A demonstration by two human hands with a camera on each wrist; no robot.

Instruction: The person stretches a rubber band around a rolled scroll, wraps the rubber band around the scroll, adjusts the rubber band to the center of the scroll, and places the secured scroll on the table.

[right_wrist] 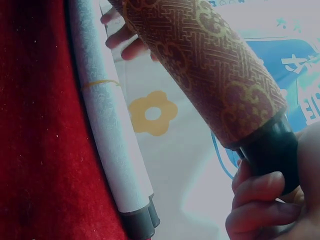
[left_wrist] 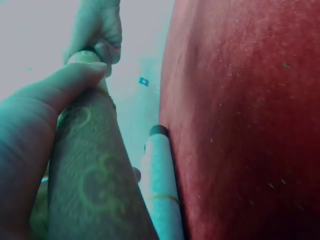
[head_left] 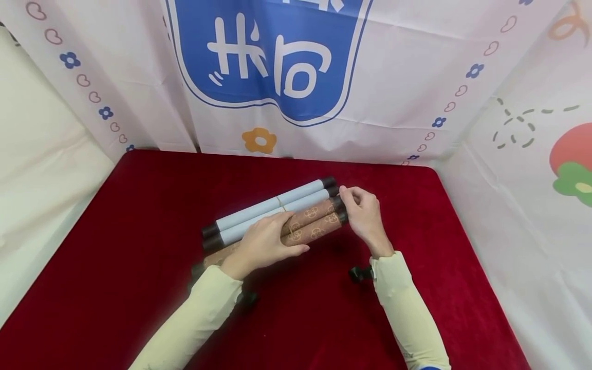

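Observation:
Two brown scrolls [head_left: 319, 232] with gold patterns and black end knobs lie side by side, tilted up to the right in the head view. My left hand [head_left: 262, 242] grips them around the middle, the thumb along the near side. At their right end my right hand [head_left: 365, 213] holds a black knob [right_wrist: 270, 150], its fingers curled round it in the right wrist view. Just behind lies a pair of pale blue-white scrolls [head_left: 252, 210], also black-ended, bound by a thin yellowish band [right_wrist: 100, 83]. The left forearm partly covers the brown scrolls' left end.
A dark red cloth [head_left: 296, 318] covers the table. White printed curtains [head_left: 393, 92] hang behind and at both sides, the back one with a large blue emblem [head_left: 273, 67]. Black wrist mounts [head_left: 359, 274] sit under the sleeves.

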